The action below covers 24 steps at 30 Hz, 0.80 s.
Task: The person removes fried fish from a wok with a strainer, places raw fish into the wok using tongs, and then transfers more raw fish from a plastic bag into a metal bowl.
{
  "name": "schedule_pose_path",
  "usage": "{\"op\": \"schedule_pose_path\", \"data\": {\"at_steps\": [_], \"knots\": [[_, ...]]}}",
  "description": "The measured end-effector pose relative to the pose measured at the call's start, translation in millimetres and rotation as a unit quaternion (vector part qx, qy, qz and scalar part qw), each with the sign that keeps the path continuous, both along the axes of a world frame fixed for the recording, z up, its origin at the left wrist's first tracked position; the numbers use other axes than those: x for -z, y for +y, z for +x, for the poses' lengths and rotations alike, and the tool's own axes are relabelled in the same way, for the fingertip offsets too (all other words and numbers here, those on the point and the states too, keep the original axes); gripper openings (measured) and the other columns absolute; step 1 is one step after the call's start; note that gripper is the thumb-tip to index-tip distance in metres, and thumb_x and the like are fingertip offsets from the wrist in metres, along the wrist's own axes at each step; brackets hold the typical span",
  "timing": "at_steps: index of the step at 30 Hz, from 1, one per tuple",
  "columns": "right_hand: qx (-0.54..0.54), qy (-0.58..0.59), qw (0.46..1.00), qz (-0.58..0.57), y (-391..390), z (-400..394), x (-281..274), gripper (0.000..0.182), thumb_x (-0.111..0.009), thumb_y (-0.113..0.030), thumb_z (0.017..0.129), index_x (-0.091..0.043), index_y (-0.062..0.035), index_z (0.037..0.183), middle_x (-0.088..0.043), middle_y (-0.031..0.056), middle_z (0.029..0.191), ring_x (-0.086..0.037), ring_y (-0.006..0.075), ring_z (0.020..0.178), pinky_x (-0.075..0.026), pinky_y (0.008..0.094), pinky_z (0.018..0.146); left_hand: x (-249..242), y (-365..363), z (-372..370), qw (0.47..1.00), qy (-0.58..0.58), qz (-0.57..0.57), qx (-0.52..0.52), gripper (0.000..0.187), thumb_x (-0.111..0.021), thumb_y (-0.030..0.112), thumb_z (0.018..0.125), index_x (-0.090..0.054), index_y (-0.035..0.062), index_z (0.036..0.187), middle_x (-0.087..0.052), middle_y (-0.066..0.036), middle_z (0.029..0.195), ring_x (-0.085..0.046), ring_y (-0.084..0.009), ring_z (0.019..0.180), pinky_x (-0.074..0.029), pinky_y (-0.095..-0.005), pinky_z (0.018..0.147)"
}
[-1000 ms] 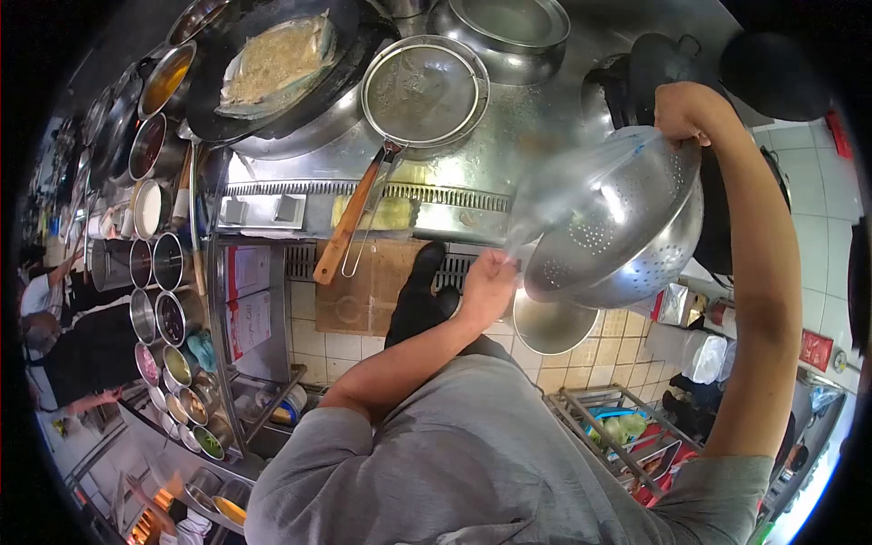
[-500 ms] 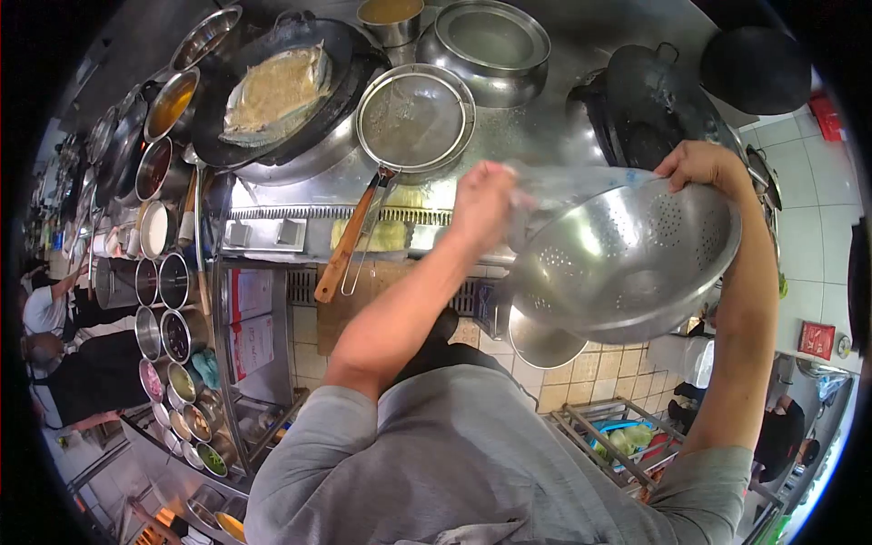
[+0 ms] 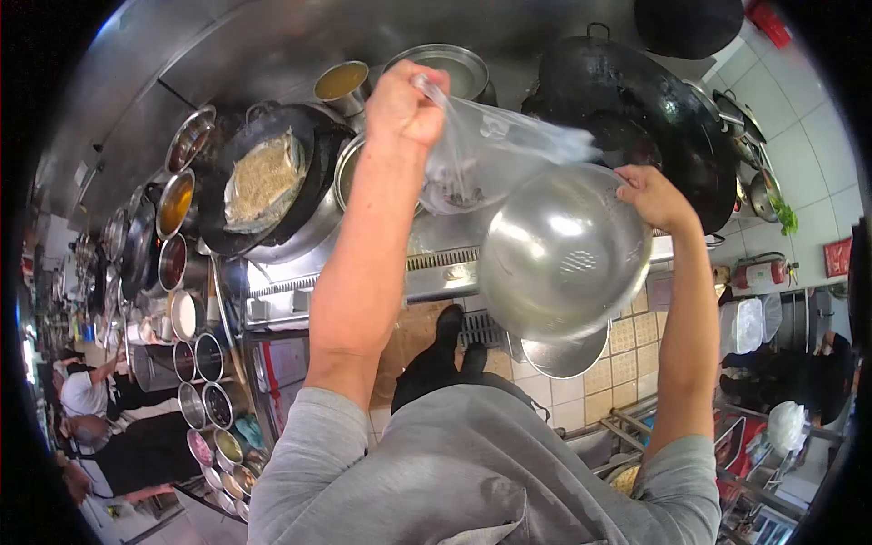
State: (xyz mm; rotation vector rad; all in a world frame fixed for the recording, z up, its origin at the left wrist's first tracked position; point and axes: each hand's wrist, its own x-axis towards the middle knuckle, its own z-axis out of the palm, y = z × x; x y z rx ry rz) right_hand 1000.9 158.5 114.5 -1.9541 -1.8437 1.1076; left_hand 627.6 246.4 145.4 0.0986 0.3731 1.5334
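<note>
My left hand is closed round the gathered top of a clear plastic bag, raised over the stove counter. Something dark lies in the bag's lower left part. My right hand grips the upper right rim of a large steel colander, which is tilted with its bowl showing. The far end of the bag reaches close to the colander's top rim. Below the colander, a steel pot is partly hidden.
A wok at the left holds a fish-shaped item. A large black wok stands at the right. Sauce bowls line the left side. Two people are at the sides.
My left hand has moved up and left with the bag, which now hangs wider in view. The colander has turned and shifted slightly left. The whole view has swung.
</note>
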Motion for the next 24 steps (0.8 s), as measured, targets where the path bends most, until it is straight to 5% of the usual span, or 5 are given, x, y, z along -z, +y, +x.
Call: {"op": "schedule_pose_path", "data": {"at_steps": [8, 13, 19, 20, 24], "knots": [[0.314, 0.255, 0.897, 0.179, -67.3, -36.0, 182.2, 0.053, -0.060, -0.009, 0.095, -0.043, 0.0127, 0.140, -0.056, 0.0266, 0.138, -0.057, 0.0302, 0.124, -0.045, 0.0355, 0.102, -58.8, 14.7, 1.1, 0.993, 0.076, 0.087, 0.015, 0.022, -0.053, -0.018, 0.077, -0.044, -0.0004, 0.067, -0.043, -0.010, 0.071, -0.044, -0.0181, 0.057, -0.047, -0.0314, 0.052], [0.389, 0.116, 0.889, 0.212, -60.9, -80.1, 264.6, 0.062, -0.058, -0.021, 0.096, -0.036, 0.0081, 0.146, -0.048, 0.0291, 0.144, -0.051, 0.0383, 0.131, -0.040, 0.0413, 0.110, -88.5, 2.6, -17.8, 0.983, 0.091, 0.141, 0.079, 0.027, -0.052, -0.017, 0.081, -0.043, 0.0030, 0.066, -0.044, -0.009, 0.069, -0.044, -0.0150, 0.056, -0.049, -0.0283, 0.055], [0.321, 0.003, 0.944, 0.080, -47.3, -69.2, 225.7, 0.055, -0.060, -0.034, 0.096, -0.057, 0.0095, 0.129, -0.053, 0.0325, 0.135, -0.052, 0.0426, 0.128, -0.042, 0.0487, 0.106, -100.7, -10.7, -30.9, 0.977, 0.053, 0.140, 0.153, 0.018, -0.054, -0.017, 0.081, -0.047, -0.0016, 0.075, -0.046, -0.008, 0.071, -0.047, -0.0137, 0.057, -0.050, -0.0257, 0.056], [0.284, -0.078, 0.921, 0.257, -43.7, -67.3, 208.5, 0.060, -0.060, -0.043, 0.096, -0.060, 0.0106, 0.124, -0.055, 0.0321, 0.127, -0.060, 0.0400, 0.109, -0.048, 0.0460, 0.096, -98.8, -10.0, -30.3, 0.977, 0.071, 0.125, 0.160, 0.018, -0.054, -0.017, 0.081, -0.046, -0.0017, 0.075, -0.046, -0.008, 0.071, -0.047, -0.0138, 0.057, -0.050, -0.0255, 0.056], [0.277, 0.245, 0.885, 0.282, -2.5, -65.8, 91.4, 0.092, -0.075, -0.055, 0.082, -0.047, 0.0070, 0.144, -0.053, 0.0260, 0.139, -0.067, 0.0221, 0.082, -0.054, 0.0357, 0.077, -82.9, -9.6, -20.8, 0.973, 0.040, 0.085, 0.213, 0.021, -0.054, -0.017, 0.080, -0.045, -0.0001, 0.070, -0.047, -0.008, 0.071, -0.049, -0.0141, 0.058, -0.050, -0.0256, 0.055]]}}
